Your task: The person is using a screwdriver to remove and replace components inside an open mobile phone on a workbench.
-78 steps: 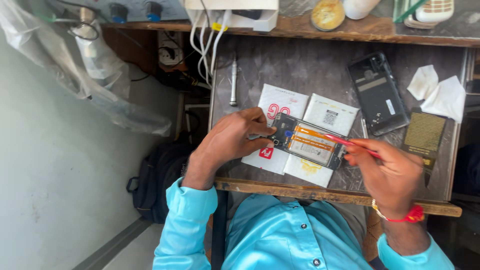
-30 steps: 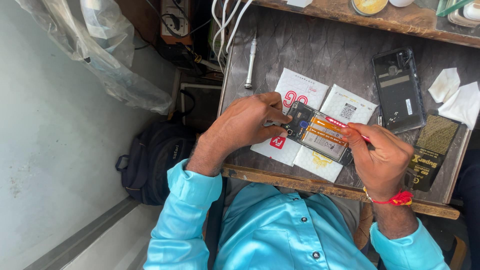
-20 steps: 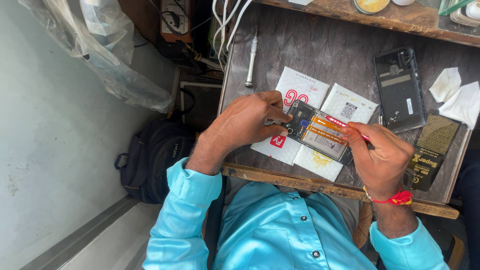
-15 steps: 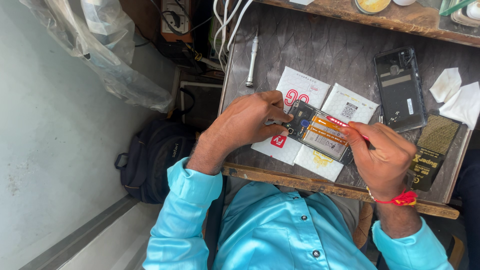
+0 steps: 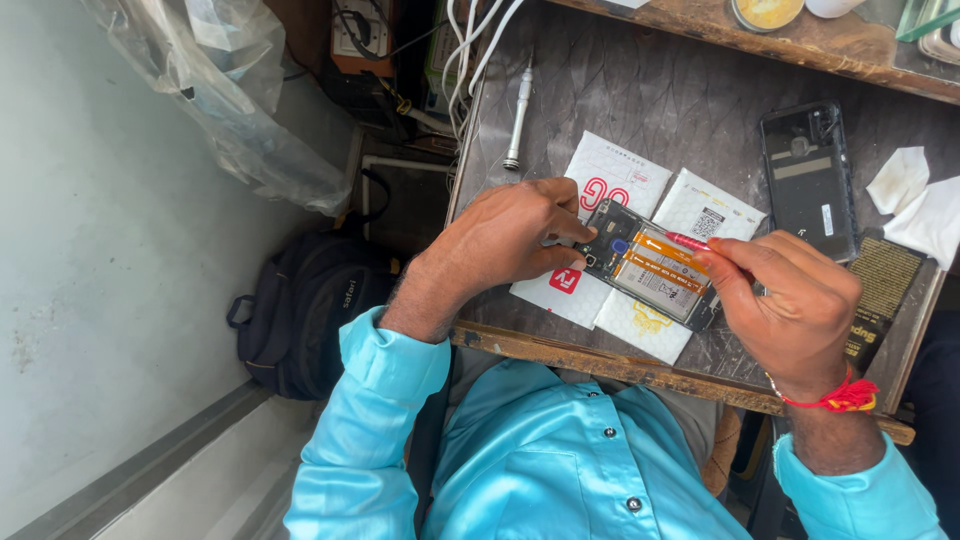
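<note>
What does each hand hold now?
Left hand: fingers pinch the opened phone.
Right hand: closed on a red tool.

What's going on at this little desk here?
A person in a light blue shirt is working on an opened phone that lies on white packets on a dark desk. The left hand steadies the phone's end, while the right hand holds a thin red tool with its tip over the phone's insides. Beside them lie the phone's black back cover, a silver screwdriver and some white tissues. A black backpack sits on the floor.
</note>
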